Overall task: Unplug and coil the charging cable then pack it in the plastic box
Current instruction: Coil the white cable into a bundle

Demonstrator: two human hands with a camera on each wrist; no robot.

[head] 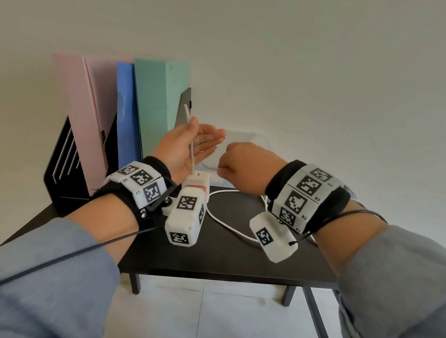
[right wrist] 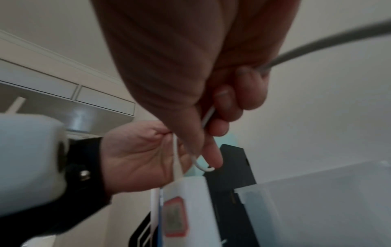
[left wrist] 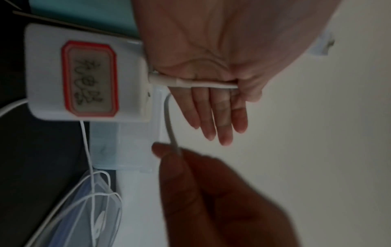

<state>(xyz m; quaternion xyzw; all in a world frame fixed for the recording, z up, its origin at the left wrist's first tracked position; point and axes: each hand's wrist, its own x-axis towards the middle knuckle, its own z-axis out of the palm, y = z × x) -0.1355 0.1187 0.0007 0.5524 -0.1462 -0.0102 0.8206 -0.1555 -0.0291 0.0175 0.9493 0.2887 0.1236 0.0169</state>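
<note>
Both hands are working the white charging cable (head: 192, 150) above the black table (head: 225, 255).

The left hand (head: 189, 145) is lifting palm-up with fingers straight and together, the cable's plug end lying across the palm under the thumb and its tip pointing up past the green folder (head: 158, 104). The right hand (head: 240, 162) is curling into a fist, pinching the cable between thumb and forefinger just beside the left fingers. The white charger block (left wrist: 84, 73) is standing below the left palm, wearing a red-bordered label with handwritten characters I cannot read. The clear plastic box (right wrist: 317, 208) is sitting behind the hands.
</note>
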